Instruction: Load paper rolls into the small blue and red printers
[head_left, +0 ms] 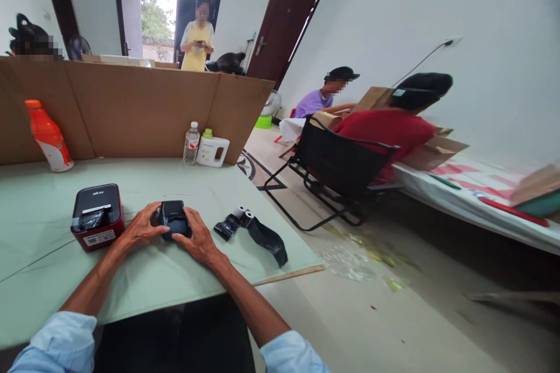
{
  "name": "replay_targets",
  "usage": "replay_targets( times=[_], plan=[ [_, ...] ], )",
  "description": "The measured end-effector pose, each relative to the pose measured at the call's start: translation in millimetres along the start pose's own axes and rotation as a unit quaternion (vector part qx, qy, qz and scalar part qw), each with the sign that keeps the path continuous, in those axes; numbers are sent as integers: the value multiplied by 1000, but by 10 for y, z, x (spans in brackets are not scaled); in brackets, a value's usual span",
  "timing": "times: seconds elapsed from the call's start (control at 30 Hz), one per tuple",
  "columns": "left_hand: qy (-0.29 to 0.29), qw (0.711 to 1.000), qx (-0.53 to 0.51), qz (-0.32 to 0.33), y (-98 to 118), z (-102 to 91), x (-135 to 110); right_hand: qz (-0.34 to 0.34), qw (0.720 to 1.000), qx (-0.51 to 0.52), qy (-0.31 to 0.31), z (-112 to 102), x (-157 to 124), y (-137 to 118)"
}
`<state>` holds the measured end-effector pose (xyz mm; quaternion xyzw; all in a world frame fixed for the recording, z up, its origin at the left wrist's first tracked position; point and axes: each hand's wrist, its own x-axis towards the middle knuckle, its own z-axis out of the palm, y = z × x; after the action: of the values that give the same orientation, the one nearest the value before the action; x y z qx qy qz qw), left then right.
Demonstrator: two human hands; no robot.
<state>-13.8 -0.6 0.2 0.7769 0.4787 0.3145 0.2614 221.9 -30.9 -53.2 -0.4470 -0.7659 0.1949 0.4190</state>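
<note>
My left hand (145, 225) and my right hand (198, 235) close in from both sides on a small black boxy device (174, 217), which looks like a portable printer. Fingers lie along its sides and both thumbs rest near its front edge. The device is on or just over the table; which one I cannot tell. To the left stands a larger black-and-red printer (97, 215) with a label on its front. Right of my hands lie two small white paper rolls (244, 213), a black item in clear wrap (226, 227) and a wide black strap (268, 240).
A cardboard screen (144, 111) runs along the back of the pale green table (192, 297). Before it stand an orange bottle (49, 137), a clear bottle (191, 144) and a white jug (213, 150). To the right, people sit near a black chair (341, 157); another person (199, 41) stands by the door.
</note>
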Motion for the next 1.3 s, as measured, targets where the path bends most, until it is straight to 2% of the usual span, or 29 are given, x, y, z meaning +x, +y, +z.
replay_targets(
  times=[0.27,0.4,0.63,0.8,1.03,1.3],
  plan=[
    [3,1000,8,20,18,84,-62,-3,1000,-7,-17,41,7,76],
    [-6,999,34,-6,-13,114,-73,-6,1000,-4,-21,48,47,100],
    [26,997,67,-30,-126,180,-35,1,1000,-5,-22,49,70,94],
    [52,995,81,-39,-106,234,-42,-7,1000,-3,-23,36,66,69],
    [66,991,97,-69,-36,162,75,-6,1000,-5,-22,27,71,42],
    [58,988,101,-98,-80,101,238,-2,1000,-17,-20,39,73,30]
  ],
)
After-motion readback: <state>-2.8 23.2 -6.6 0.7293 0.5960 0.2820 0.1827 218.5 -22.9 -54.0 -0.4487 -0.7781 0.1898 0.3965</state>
